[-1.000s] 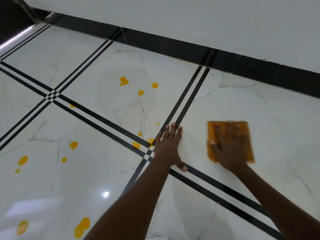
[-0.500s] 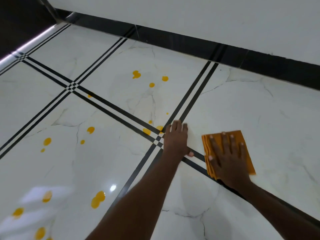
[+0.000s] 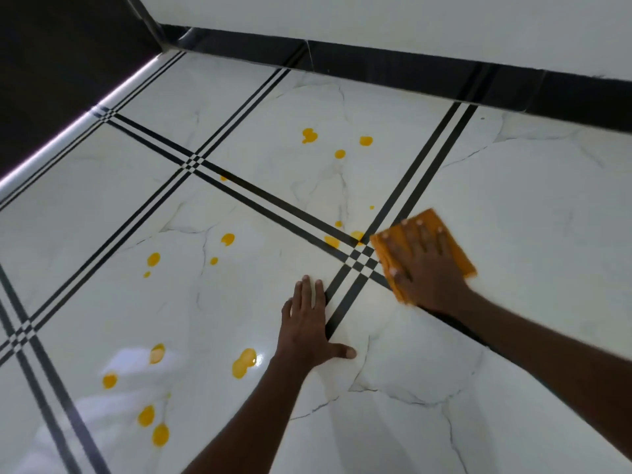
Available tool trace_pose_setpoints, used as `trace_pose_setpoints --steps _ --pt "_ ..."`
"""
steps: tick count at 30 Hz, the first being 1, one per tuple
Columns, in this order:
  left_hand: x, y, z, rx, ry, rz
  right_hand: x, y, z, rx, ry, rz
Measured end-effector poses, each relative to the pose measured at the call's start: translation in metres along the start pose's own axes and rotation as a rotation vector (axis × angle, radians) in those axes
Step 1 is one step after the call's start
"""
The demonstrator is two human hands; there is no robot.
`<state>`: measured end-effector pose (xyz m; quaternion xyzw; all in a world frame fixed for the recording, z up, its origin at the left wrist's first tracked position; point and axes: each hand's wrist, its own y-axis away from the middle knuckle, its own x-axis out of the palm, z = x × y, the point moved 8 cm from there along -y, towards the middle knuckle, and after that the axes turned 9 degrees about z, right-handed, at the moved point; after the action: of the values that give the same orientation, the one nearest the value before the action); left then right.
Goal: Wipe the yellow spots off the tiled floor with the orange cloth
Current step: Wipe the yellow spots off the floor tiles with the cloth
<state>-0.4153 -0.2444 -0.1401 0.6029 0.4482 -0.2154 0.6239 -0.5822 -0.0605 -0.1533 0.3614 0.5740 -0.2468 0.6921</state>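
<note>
Head view: right hand [image 3: 425, 268] pressed flat on the orange cloth [image 3: 455, 248], fingers straight and spread, not curled round it. Cloth folded into a rough square, lying on the tiled floor [image 3: 530, 206] under that palm, its near-left corner poking out beside the wrist and its left edge just reaching the crossing of black stripes [image 3: 360, 263]. Slightly blurred, cloth and fingers alike.

Left hand [image 3: 311, 323] laid open on the floor nearer the body and to the left of the right hand, fingers straight and close together, thumb stretched out sideways, holding nothing. Fingertips touching the double black stripe running back from the crossing.

Yellow spots [image 3: 331, 241] just left of the cloth, two of them right beside the crossing, a smaller one just beyond. Further spots beyond both hands: a cluster of three [image 3: 309, 135] toward the black skirting [image 3: 410, 66]. More spots well left of the left hand [image 3: 227, 239], and a larger blotch [image 3: 243, 363] near the left wrist. Others farther left still, toward the near edge [image 3: 160, 434].

White wall [image 3: 376, 18] above the skirting, beyond both hands.
</note>
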Motion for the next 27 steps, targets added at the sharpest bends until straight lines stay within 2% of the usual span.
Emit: trace_pose_setpoints --steps 2,4,6,9,12,15,18,20,22,24,27 --pt "0.001 -0.003 0.000 -0.008 -0.004 -0.003 0.014 0.038 0.007 -0.113 0.038 0.048" --pt "0.002 -0.004 -0.001 -0.011 -0.002 -0.022 0.020 0.077 -0.009 -0.125 0.019 0.061" --pt "0.002 -0.003 -0.001 -0.015 0.001 -0.025 0.016 0.094 -0.043 -0.040 -0.006 0.043" --pt "0.001 -0.004 -0.003 -0.022 -0.016 -0.015 0.007 0.062 -0.089 0.179 0.003 0.036" --pt "0.001 -0.005 -0.004 -0.031 -0.026 0.004 -0.009 -0.001 -0.071 0.284 -0.071 -0.003" --pt "0.000 -0.002 -0.002 -0.022 -0.008 0.029 -0.014 -0.033 0.010 0.134 -0.042 -0.059" --pt "-0.015 0.001 0.002 -0.010 -0.027 0.112 0.003 0.003 0.068 -0.110 -0.001 0.005" --pt "-0.028 0.005 0.006 0.001 -0.003 0.212 0.016 0.052 0.073 -0.230 0.014 0.053" --pt "-0.043 0.016 0.014 0.008 0.008 0.285 0.024 0.096 0.054 -0.258 0.002 0.072" --pt "-0.051 0.032 0.022 0.012 0.023 0.324 0.024 0.115 0.015 -0.162 -0.020 0.073" --pt "-0.057 0.049 0.037 0.016 0.014 0.296 0.014 0.084 -0.023 0.072 -0.058 0.059"
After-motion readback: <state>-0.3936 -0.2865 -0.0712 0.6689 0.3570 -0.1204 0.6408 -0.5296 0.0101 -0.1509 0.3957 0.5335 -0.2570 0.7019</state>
